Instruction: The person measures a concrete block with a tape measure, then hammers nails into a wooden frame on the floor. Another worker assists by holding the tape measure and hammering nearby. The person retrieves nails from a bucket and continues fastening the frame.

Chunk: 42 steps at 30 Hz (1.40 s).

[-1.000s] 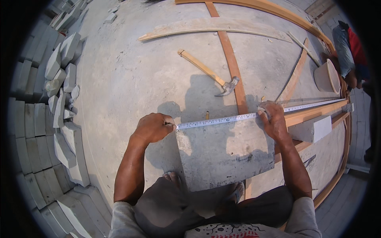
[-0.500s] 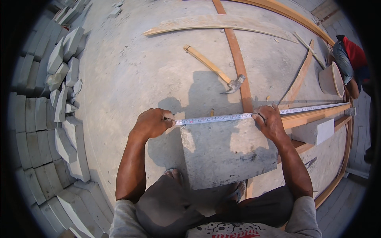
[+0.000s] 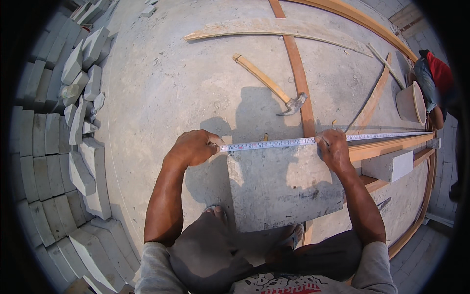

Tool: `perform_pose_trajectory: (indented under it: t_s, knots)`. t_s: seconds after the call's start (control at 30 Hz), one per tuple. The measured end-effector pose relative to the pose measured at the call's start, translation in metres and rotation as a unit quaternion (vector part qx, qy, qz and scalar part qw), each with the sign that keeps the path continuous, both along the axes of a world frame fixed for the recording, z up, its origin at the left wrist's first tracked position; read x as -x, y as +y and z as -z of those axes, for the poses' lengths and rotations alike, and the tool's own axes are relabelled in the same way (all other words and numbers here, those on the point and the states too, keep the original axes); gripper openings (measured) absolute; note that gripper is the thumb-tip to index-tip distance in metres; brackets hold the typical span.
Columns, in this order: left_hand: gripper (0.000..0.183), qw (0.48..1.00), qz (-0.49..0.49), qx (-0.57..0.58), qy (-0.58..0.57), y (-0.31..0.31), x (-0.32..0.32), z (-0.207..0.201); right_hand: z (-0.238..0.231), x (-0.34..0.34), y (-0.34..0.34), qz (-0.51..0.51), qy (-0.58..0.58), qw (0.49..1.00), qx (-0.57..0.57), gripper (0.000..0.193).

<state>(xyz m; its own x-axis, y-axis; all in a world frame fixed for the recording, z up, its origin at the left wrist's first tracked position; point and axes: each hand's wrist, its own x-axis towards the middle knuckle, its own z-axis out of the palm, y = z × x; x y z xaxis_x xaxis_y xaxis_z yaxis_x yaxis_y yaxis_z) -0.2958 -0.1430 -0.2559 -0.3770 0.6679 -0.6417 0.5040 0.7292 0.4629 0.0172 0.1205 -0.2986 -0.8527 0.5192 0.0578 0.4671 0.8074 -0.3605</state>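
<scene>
The right hand [image 3: 335, 147] hides part of a measuring tape [image 3: 271, 144] along the grey slab [image 3: 286, 193]; right of the slab, a co-worker [image 3: 438, 73] is partly cropped.

A white tape measure [image 3: 269, 145] with dark markings and small touches of red runs between the left grip [image 3: 196, 148] and the right grip [image 3: 334, 146]. Below them, a grey slab [image 3: 289, 196] is mottled with darker blotches. Beyond the grips lie a hammer [image 3: 274, 89], yellow-tan handle and steel-grey head, and a reddish-brown wooden strip [image 3: 296, 63]. Left of both, pale grey blocks [image 3: 51, 132].
</scene>
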Motion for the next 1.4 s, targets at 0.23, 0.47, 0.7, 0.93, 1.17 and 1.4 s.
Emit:
perform_pose_trajectory:
  t_s: [0.23, 0.47, 0.7, 0.93, 1.17, 1.4]
  knots:
    - [0.020, 0.999, 0.025, 0.016, -0.038, 0.002, 0.006, 0.005, -0.008, -0.004, 0.001, 0.012, 0.017, 0.999, 0.037, 0.013]
    - [0.018, 0.996, 0.031, 0.012, -0.088, 0.003, 0.009, 0.011, -0.015, -0.011, -0.001, 0.023, 0.036, 0.999, -0.020, 0.018]
    - [0.022, 0.997, 0.014, 0.037, -0.063, 0.007, 0.007, 0.004, -0.020, -0.036, 0.012, 0.116, 0.067, 0.988, -0.082, 0.021]
    - [0.022, 0.997, -0.011, 0.060, -0.051, 0.012, 0.003, -0.004, -0.018, -0.071, 0.037, 0.305, 0.013, 0.952, -0.009, 0.020]
    - [0.023, 0.993, -0.033, 0.015, -0.114, 0.009, 0.007, 0.001, -0.014, -0.085, 0.042, 0.345, -0.018, 0.927, 0.148, 0.029]
    - [0.024, 0.993, -0.014, 0.017, -0.114, 0.009, 0.014, 0.006, -0.016, -0.081, 0.037, 0.363, 0.015, 0.903, 0.229, 0.029]
